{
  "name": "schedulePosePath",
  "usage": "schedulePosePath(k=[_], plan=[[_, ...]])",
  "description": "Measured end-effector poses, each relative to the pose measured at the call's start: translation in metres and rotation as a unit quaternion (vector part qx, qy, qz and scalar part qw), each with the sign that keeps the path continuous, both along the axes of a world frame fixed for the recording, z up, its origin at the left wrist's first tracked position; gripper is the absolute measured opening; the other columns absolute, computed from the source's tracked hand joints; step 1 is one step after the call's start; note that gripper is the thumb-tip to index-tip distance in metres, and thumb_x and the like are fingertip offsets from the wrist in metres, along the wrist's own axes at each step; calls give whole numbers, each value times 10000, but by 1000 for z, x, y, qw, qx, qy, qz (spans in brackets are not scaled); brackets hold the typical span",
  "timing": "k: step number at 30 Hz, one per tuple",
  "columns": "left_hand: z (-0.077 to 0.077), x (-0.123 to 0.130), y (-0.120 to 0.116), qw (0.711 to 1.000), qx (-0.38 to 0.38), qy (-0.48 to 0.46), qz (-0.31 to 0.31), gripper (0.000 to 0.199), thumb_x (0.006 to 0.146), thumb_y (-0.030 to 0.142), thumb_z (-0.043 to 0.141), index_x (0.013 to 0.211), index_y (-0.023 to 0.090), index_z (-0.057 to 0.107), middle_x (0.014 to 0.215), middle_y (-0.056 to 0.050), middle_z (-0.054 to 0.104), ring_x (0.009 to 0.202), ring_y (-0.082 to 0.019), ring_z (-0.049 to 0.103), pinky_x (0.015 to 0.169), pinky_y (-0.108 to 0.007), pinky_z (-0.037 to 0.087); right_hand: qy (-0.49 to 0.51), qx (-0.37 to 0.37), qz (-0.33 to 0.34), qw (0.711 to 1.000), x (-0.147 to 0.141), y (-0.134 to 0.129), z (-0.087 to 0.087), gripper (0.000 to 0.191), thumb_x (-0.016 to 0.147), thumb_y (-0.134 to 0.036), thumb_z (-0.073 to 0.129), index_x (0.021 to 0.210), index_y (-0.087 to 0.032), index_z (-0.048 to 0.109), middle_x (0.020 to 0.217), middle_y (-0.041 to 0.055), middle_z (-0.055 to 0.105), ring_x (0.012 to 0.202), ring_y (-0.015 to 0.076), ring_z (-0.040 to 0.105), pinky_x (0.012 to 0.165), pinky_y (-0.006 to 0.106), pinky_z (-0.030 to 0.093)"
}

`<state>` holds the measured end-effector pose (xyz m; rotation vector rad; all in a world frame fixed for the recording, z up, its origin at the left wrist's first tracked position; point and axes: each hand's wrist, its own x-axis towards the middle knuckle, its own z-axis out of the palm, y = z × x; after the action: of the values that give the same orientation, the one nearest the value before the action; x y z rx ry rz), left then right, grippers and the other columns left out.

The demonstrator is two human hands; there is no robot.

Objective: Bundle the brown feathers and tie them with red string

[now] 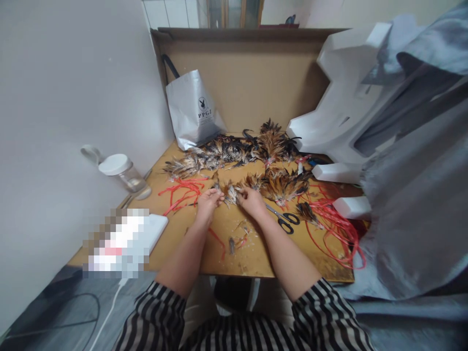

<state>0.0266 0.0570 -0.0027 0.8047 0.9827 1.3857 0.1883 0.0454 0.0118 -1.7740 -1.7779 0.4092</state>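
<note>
Over the middle of the table, my left hand [209, 204] is closed in a pinch, with a small brown feather [216, 181] showing just above its fingertips. A short distance to the right, my right hand [253, 202] has its fingers curled together on the edge of a small pile of pale and brown feathers [230, 191]. Its fingertips are partly hidden. Black-handled scissors [287, 220] lie beside my right wrist, blades pointing toward the hand. A fuller bunch of brown feathers [286, 185] rests right of that hand, its base tied in red.
A long row of dark feathers [226, 152] lies behind the hands. Red plastic strips [185, 192] lie left, with a larger tangle of red strips [338, 229] right. Around stand a silver bag [193, 109], a lidded jar [126, 173], a blurred-out device [155, 234] and white foam [310, 129].
</note>
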Motion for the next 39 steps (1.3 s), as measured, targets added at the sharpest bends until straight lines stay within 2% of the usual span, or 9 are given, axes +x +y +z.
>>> schedulePosePath(k=[2,5,9,13,18,23,27,34,39], plan=[[0,0,0,1000,-2,-9,-2,283,550,218,698,768,125,542,681,-40,633,541,-76,562,490,-172,392,15,50,0,999,0,-1,3,261,710,-259,510,938,-192,616,773,22,627,692,140,539,633,225,370],[1,0,-1,1000,-5,-14,-1,269,559,206,697,764,126,543,678,-41,633,547,-77,569,503,-174,405,13,82,8,997,-5,-3,6,198,730,-270,489,834,-183,633,782,32,608,720,138,531,684,231,373],[2,2,-4,1000,-7,-12,-11,267,567,203,704,763,123,541,678,-46,635,545,-78,571,496,-173,410,-36,30,-3,999,-14,-3,2,186,736,-324,507,747,-192,639,792,44,625,734,151,545,668,233,366],[3,3,-7,1000,-10,-6,-26,266,572,205,711,761,125,542,684,-56,640,546,-90,581,487,-180,419,-49,-13,-5,999,-13,0,-4,182,733,-275,490,713,-194,652,733,47,651,686,149,560,621,226,356],[2,4,-8,999,-12,1,-35,260,578,217,714,751,124,543,687,-64,644,545,-99,587,482,-186,434,2,10,-2,1000,-7,1,-5,197,721,-257,467,703,-184,649,707,28,651,630,124,544,572,207,346],[1,4,-7,999,-18,8,-33,256,589,223,711,751,123,540,683,-67,644,538,-93,584,468,-173,423,-5,11,-13,1000,-12,3,-8,240,716,-375,494,712,-195,651,682,24,647,619,129,538,565,213,339],[1,3,-7,999,-20,1,-31,244,599,212,704,754,122,539,672,-63,643,537,-90,584,473,-170,425,-17,14,-20,1000,-14,4,-10,189,702,-288,483,684,-197,648,704,36,653,635,131,543,574,211,340],[0,3,-6,999,-19,4,-36,238,604,203,698,757,113,540,679,-63,646,543,-93,591,483,-171,433,93,26,-5,995,-5,10,-16,212,679,-272,464,715,-164,642,644,17,634,577,117,530,549,199,360],[1,3,-7,999,-23,6,-38,207,624,176,679,759,111,537,669,-53,642,531,-88,587,480,-167,430,34,7,-10,999,-11,6,-14,255,693,-394,512,720,-179,647,678,39,647,614,131,541,582,219,357]])
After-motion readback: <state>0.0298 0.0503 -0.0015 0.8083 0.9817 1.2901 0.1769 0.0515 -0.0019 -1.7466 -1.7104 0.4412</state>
